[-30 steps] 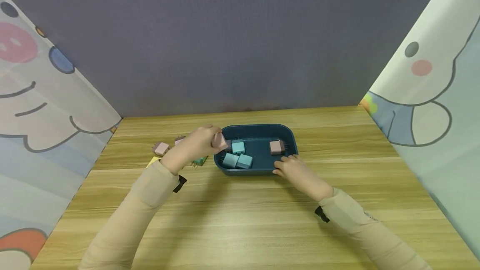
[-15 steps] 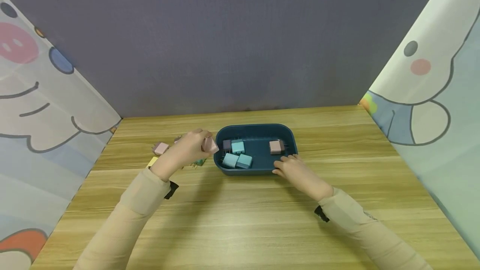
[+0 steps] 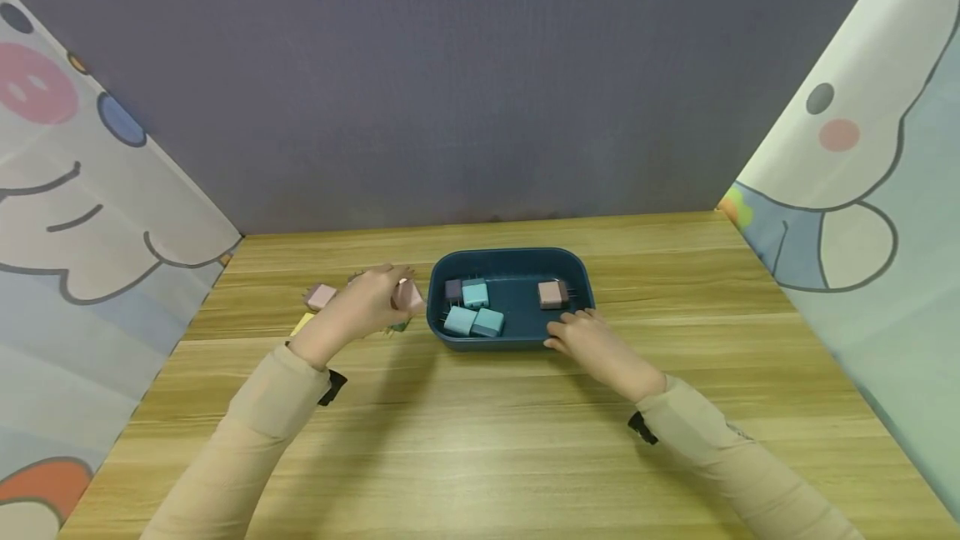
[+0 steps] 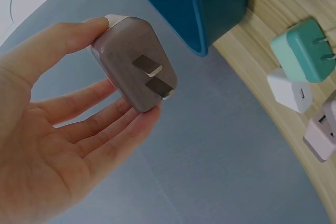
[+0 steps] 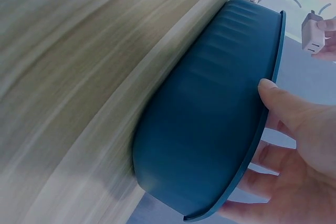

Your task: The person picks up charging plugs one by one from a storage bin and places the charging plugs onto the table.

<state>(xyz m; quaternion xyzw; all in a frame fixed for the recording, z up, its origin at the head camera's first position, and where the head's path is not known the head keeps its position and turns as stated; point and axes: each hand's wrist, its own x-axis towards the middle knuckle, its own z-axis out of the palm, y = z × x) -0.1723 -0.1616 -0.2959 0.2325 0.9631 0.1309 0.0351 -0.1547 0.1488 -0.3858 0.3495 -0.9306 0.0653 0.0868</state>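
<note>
Teal tray, long axis L–R, lies just R of L fingertips; R hand grips its near R rim. L hand, nearer tray's L end, pinches 1 pink 2-prong charger, fingers parted approx. its width.

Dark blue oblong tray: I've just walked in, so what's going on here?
A person's left hand holds a boxy pink two-prong charger just left of the tray; their right hand grips its rim. Inside sit three boxy light-blue chargers, a dark purple block and another pink charger. More chargers lie on the wood-grain table further left.
</note>
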